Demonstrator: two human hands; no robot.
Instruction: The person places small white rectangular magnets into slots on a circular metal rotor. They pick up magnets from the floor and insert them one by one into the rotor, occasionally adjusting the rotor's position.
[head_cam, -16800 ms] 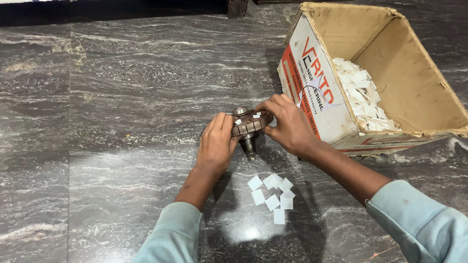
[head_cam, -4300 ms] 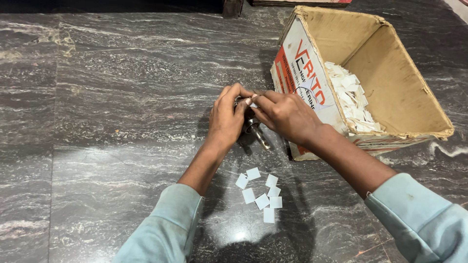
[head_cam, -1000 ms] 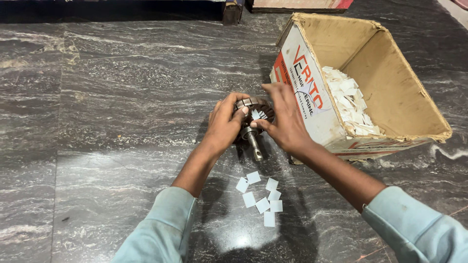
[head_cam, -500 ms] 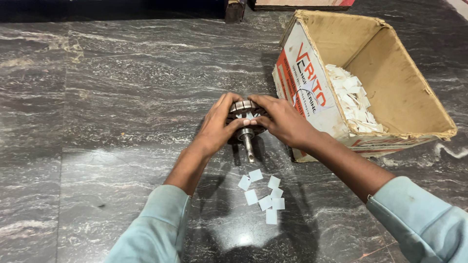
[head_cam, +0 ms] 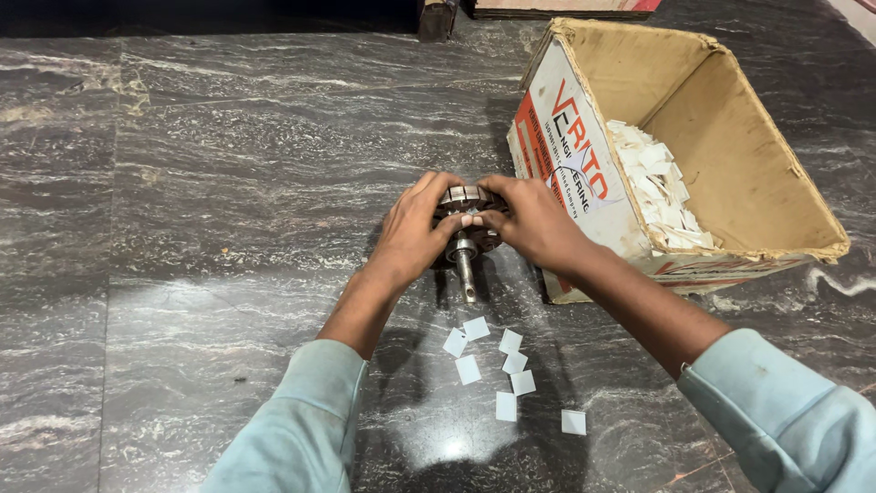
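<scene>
I see both hands closed around one metal part, a rotor (head_cam: 467, 219), low over the marble floor (head_cam: 210, 183). My left hand (head_cam: 412, 233) wraps its left side, fingers curled over the top edge and thumb lying across the front toward the middle. My right hand (head_cam: 534, 219) covers the right side, fingers bent over the top so that much of the round body is hidden. Both grips are tight on the part; neither hand is open.

The rotor sits between the palms with its ribbed, ring-shaped body up and away from me. Its shaft (head_cam: 466, 272) points down toward me, ending just above the floor; I cannot tell whether the tip touches the stone.

Just right of the hands stands a cardboard box (head_cam: 766, 155), tipped so its open mouth faces up and to the right. My right hand is close to its printed white side, but I cannot tell whether they touch. Inside the box lies a heap of white slips (head_cam: 662, 187), piled against the near wall.

On the floor below the shaft, between my forearms, lie seven loose white squares (head_cam: 468, 369), scattered flat, most near one another and one a little apart to the right. Pale blue sleeves (head_cam: 306, 411) cover both forearms up to the wrists.
</scene>
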